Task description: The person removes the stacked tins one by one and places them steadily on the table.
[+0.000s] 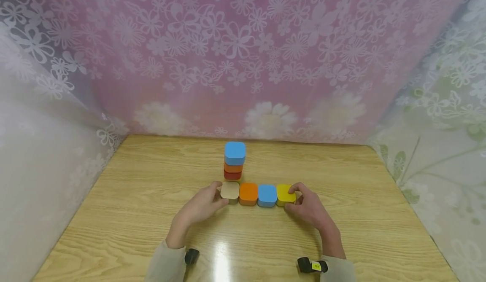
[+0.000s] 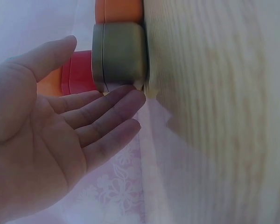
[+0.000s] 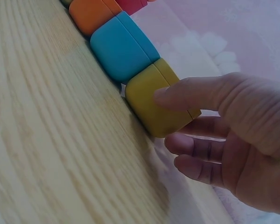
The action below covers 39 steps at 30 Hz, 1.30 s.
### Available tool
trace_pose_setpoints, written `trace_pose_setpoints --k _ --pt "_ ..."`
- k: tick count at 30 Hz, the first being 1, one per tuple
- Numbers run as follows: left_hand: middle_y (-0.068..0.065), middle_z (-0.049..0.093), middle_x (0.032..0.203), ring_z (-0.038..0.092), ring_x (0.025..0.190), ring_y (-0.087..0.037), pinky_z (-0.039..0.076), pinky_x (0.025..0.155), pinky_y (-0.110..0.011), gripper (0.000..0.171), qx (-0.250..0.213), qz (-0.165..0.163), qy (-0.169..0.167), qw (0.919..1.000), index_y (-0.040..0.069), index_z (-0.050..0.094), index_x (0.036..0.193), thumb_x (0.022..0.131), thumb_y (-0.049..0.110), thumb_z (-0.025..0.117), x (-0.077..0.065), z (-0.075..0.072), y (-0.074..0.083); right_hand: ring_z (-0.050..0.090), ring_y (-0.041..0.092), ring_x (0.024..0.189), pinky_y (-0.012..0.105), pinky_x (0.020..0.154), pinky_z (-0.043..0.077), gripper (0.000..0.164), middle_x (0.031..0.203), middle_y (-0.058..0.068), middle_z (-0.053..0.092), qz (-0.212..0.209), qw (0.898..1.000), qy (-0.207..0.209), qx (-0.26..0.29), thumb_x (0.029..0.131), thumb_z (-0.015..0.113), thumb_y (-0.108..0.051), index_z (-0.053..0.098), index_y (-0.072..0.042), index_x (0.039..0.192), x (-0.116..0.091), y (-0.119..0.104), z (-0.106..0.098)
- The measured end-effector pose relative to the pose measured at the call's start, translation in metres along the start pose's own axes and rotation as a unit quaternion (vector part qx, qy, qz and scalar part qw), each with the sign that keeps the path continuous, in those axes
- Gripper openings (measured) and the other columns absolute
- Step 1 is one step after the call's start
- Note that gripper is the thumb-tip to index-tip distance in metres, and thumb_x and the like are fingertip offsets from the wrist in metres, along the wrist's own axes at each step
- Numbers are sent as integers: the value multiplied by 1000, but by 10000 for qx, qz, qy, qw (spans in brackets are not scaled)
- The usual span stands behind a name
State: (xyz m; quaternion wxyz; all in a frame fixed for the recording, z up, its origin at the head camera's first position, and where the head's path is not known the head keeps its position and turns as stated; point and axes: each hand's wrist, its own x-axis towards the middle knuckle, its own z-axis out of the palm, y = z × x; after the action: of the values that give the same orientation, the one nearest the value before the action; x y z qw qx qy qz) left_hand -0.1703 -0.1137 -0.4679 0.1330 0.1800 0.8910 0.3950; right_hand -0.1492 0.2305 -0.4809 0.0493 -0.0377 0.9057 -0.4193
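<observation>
A row of rounded square blocks lies on the table: a beige block (image 1: 230,190) at the left, then an orange block (image 1: 248,194), a blue block (image 1: 267,195) and a yellow block (image 1: 285,194). At the beige end is my left hand (image 1: 204,204), its fingertips right at the block's outer side. In the left wrist view those fingers (image 2: 116,112) are fairly straight, and the thumb stands apart from the block. My right hand (image 1: 309,206) pinches the yellow block, thumb on its near face and index finger behind; the other fingers curl loosely beside it.
Just behind the beige block rises a stack topped by a blue block (image 1: 235,153), with an orange block (image 1: 233,167) and a red block (image 1: 232,175) under it. The wooden table (image 1: 133,197) meets a flowered pink curtain (image 1: 243,63) at its far edge.
</observation>
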Motion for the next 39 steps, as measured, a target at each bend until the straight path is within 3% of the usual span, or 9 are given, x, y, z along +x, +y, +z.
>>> trace_pose_setpoints --k 17,27,39 --pt "-10 68 106 62 89 -17 54 80 -38 58 -58 41 17 10000 -5 39 144 98 22 64 2 -1 3 52 19 71 28 64 44 37 79 7 56 -32 9999 88 45 85 76 -8 53 -11 114 7 5 2" --pt "-9 70 107 66 94 -19 55 85 -41 58 -116 -116 183 9997 -3 41 143 96 20 67 1 0 2 52 19 72 27 64 44 38 83 7 57 -27 9999 72 94 85 77 -10 53 -10 115 6 6 2" --pt "-12 70 110 67 94 -21 56 82 -41 57 -95 -204 102 9997 -4 42 143 97 21 64 -1 -3 6 52 19 71 26 62 45 39 81 6 57 -135 9999 31 84 84 78 -9 53 -10 115 6 10 2"
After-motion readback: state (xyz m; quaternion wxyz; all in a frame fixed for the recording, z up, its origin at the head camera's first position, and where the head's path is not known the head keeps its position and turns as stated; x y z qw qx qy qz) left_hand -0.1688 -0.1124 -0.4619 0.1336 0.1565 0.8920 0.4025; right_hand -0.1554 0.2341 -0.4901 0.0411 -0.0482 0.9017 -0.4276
